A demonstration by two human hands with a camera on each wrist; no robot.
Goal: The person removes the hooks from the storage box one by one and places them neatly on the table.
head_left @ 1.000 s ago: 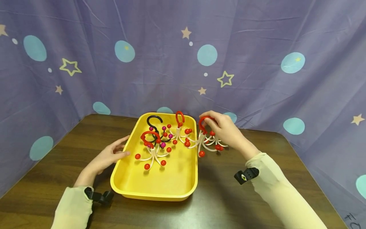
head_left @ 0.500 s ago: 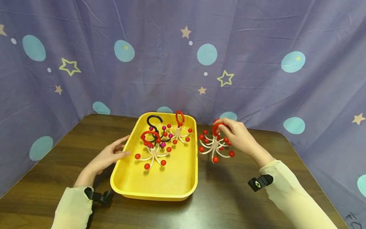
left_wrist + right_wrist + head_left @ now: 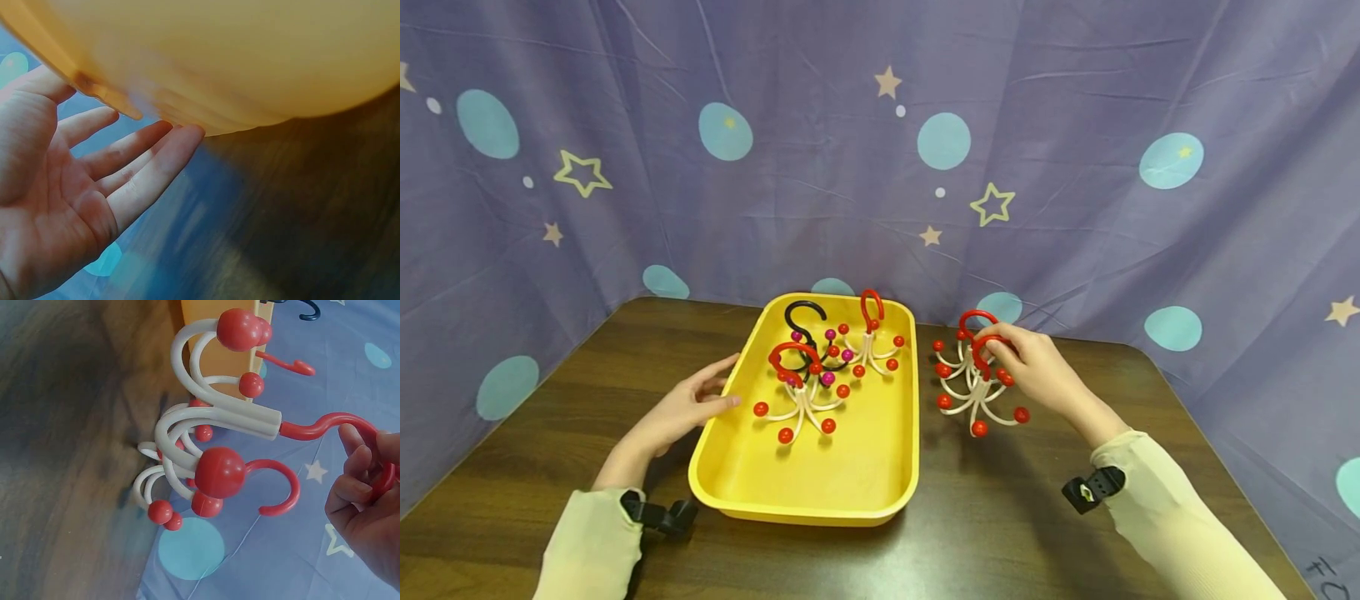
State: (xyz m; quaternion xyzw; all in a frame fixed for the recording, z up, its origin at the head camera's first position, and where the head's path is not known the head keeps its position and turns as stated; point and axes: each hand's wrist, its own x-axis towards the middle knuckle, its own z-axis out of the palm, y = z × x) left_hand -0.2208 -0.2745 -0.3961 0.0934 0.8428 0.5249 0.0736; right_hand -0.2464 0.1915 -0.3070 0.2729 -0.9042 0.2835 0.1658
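Note:
In the head view my right hand (image 3: 1047,373) pinches the red hook of a claw hanger (image 3: 980,392), whose white curved arms end in red balls. It hangs upright close over the table, right of the yellow tray (image 3: 805,518). Just behind it stands a matching hanger (image 3: 977,314), partly covered by the held one. My left hand (image 3: 681,411) holds the tray's left side, thumb over the rim; the left wrist view shows its other fingers (image 3: 147,181) stretched against the outer wall. Inside the tray are two red-and-white hangers (image 3: 802,400) and a black one (image 3: 805,307) with purple balls.
The wooden table (image 3: 1075,533) ends at a purple curtain (image 3: 820,167) printed with stars and blue ovals. Bare tabletop lies in front and to the right of the held hanger. Black camera straps (image 3: 1093,489) sit on both wrists.
My right hand has carried its hanger from over the tray's right rim rightward and toward me, uncovering the one behind. The left hand and tray have stayed put.

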